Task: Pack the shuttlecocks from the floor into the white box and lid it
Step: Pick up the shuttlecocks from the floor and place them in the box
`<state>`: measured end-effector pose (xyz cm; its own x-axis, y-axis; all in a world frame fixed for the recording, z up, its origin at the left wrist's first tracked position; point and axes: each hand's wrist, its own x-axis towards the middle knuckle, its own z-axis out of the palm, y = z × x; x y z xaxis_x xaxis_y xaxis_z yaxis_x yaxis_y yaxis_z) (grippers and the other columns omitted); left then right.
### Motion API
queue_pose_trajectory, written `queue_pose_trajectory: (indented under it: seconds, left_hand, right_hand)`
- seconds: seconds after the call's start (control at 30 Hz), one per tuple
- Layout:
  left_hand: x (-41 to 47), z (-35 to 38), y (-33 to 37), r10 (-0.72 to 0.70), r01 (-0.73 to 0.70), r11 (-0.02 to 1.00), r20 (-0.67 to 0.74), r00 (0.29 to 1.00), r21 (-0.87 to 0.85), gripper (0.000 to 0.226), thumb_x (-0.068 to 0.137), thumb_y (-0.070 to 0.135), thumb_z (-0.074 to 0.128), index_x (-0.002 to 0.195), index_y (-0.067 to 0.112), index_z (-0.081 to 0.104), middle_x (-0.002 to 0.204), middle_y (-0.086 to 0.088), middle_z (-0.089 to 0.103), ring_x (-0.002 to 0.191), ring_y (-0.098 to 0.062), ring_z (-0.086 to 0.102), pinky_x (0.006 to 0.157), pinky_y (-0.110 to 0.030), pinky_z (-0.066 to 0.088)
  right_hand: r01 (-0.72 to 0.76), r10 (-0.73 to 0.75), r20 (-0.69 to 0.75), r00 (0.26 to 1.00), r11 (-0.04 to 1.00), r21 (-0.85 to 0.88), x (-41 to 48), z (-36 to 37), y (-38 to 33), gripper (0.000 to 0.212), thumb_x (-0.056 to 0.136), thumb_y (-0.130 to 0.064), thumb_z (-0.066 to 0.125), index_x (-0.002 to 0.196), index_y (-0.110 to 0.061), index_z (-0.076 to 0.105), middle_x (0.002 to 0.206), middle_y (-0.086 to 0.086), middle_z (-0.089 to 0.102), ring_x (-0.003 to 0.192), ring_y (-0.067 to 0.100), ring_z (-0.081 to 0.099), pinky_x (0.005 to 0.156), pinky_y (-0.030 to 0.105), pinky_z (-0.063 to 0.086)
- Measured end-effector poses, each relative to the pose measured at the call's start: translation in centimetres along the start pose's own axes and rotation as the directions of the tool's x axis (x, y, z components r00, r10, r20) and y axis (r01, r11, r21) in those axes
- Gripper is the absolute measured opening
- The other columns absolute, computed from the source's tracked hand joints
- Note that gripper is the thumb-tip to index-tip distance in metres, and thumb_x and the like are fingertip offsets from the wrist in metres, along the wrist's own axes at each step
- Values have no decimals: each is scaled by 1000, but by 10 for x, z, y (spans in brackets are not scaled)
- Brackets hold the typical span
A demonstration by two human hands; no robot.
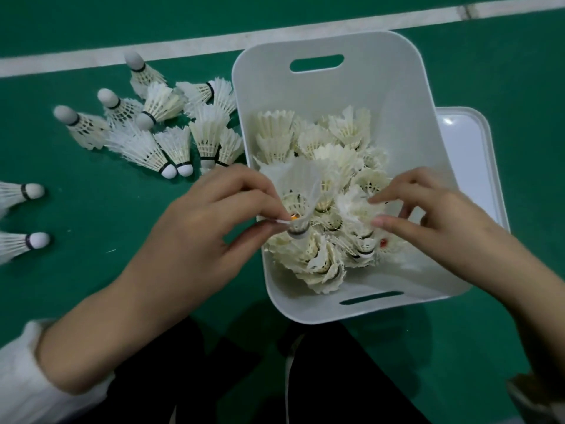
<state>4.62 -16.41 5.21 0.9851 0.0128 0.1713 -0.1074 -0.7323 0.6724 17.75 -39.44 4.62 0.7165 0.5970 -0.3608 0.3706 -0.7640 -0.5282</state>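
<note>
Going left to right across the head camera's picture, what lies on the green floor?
Two lone feather shuttlecocks → cluster of white feather shuttlecocks → white plastic box holding shuttlecocks → flat white lid.

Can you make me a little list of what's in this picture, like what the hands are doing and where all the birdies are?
place: green court floor with a white line
white box: open, many shuttlecocks inside
left hand: pinching one shuttlecock over the box
right hand: fingers touching the pile in the box
shuttlecocks on the floor: a cluster left of the box, two more at the far left edge
lid: on the floor, partly under the box's right side
task: not finished
</note>
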Motion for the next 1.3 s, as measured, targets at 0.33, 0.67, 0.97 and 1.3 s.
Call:
queue_pose_trajectory:
  seconds: [0.33,0.67,0.97,1.3]
  left_hand:
    - [1,7,9,100,-93,994,124,987,-63,19,88,22,57,90,9,70,95,-1,61,92,-11,55,83,-21,42]
    - [0,-9,-21,-195,195,981,117,974,16,28,87,44,44,98,26,62,91,15,61,83,2,55,75,-10,42]
    - [-15,-5,-46,-332,303,938,189,924,167,19,89,40,49,88,25,61,79,15,59,71,-7,57,65,-35,49]
    - [-31,-11,-66,-384,347,921,251,889,179,16,87,32,52,93,21,63,85,9,62,76,-11,59,71,-36,50]
  right_hand:
    - [351,-368,120,922,925,143,-7,3,-51,25,80,-46,56,104,-39,58,77,-19,60,73,1,56,63,10,41]
    - [104,-57,-253,966,979,174,-2,-22,-27,7,81,-29,64,76,-26,60,75,-24,58,62,-6,52,55,5,37]
    - [-63,64,5,998,998,-28,10,4,-12,16,84,-30,62,80,-15,62,72,-9,60,62,17,60,61,12,39]
    - [-33,44,40,998,969,-246,5,-8,-27,32,82,-52,52,111,-38,55,102,-11,40,66,0,54,67,30,41]
